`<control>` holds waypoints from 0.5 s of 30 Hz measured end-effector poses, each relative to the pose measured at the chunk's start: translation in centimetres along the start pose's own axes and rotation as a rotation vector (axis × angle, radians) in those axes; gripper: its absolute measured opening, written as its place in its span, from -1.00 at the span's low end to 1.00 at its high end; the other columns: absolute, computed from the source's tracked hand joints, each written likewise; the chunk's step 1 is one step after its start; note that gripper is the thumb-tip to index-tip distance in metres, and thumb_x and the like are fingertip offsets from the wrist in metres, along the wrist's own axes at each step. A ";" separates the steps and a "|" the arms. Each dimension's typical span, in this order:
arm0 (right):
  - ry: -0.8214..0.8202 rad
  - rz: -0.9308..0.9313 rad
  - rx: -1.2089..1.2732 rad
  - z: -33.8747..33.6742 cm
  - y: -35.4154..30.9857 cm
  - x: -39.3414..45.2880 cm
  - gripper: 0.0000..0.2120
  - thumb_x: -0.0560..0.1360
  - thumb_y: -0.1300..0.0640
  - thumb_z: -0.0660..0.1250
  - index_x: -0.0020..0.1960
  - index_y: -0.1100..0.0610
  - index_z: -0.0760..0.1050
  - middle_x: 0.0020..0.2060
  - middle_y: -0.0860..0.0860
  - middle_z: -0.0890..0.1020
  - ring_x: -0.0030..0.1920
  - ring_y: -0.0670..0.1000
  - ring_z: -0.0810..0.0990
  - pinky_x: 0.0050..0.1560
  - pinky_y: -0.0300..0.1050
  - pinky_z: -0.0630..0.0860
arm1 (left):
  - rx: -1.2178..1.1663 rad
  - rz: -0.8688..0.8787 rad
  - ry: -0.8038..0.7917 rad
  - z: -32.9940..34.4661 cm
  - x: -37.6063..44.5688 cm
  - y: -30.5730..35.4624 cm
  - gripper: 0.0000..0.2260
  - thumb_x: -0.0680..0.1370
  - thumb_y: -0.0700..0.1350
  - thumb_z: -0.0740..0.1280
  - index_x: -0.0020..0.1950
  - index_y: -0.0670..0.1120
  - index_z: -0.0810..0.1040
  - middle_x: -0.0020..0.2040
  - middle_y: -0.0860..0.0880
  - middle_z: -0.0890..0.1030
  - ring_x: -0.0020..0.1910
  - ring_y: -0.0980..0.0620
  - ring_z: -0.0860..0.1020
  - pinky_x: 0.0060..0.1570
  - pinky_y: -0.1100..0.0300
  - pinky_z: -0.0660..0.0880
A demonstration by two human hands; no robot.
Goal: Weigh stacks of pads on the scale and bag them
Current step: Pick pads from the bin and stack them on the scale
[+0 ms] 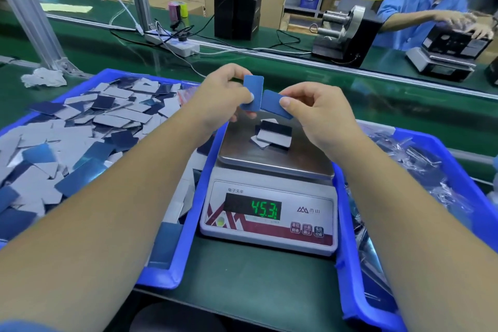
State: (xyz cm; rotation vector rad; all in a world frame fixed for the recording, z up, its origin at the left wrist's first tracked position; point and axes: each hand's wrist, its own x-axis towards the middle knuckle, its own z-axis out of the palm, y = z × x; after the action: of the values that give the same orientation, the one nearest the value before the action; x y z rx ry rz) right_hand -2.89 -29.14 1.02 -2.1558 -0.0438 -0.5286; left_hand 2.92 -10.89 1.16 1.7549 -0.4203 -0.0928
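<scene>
Two hands hover above the scale [269, 207], each pinching one blue pad: the left hand [218, 100] holds an upright pad [252, 94] between thumb and fingers, the right hand [320, 116] a tilted pad [275, 108] just beside it. A small stack of pads [273, 136] lies on the steel platter (display reads 45.3). Left of the scale, a blue tray [177, 259] holds loose pads; right, another blue tray [347, 250] holds clear bags [420, 159].
</scene>
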 end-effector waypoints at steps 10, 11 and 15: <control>-0.041 -0.028 -0.037 0.2 0.0 0.0 -0.86 0.56 0.10 0.36 -0.14 -0.09 0.53 -0.33 -0.06 0.63 -0.35 -0.15 0.47 -0.24 -0.22 0.46 | -0.098 -0.001 -0.095 0.4 -0.6 0.0 -0.85 0.59 -0.31 0.28 -0.03 -0.06 0.43 -0.26 -0.02 0.71 -0.35 -0.03 0.62 -0.47 0.26 0.39; -0.046 -0.023 -0.035 0.2 -0.1 0.0 -0.85 0.56 0.10 0.36 -0.15 -0.09 0.52 -0.36 -0.11 0.61 -0.37 -0.16 0.48 -0.23 -0.20 0.49 | -0.098 0.004 -0.101 0.4 -0.6 0.1 -0.85 0.59 -0.30 0.29 -0.03 -0.05 0.44 -0.22 -0.05 0.71 -0.33 -0.04 0.63 -0.46 0.26 0.40; -0.037 -0.020 -0.041 0.0 -0.4 0.1 -0.86 0.55 0.10 0.36 -0.17 -0.07 0.51 -0.33 -0.12 0.62 -0.30 -0.10 0.56 -0.16 -0.09 0.56 | -0.123 0.007 -0.115 0.3 -0.4 0.0 -0.85 0.60 -0.30 0.31 -0.01 -0.05 0.44 -0.18 -0.08 0.72 -0.28 -0.08 0.65 -0.43 0.24 0.39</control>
State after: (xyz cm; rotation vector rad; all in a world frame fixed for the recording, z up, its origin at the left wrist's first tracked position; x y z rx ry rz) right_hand -2.86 -28.94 1.40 -2.2067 -0.0755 -0.5052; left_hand 2.46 -11.02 1.06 1.6319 -0.4942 -0.2105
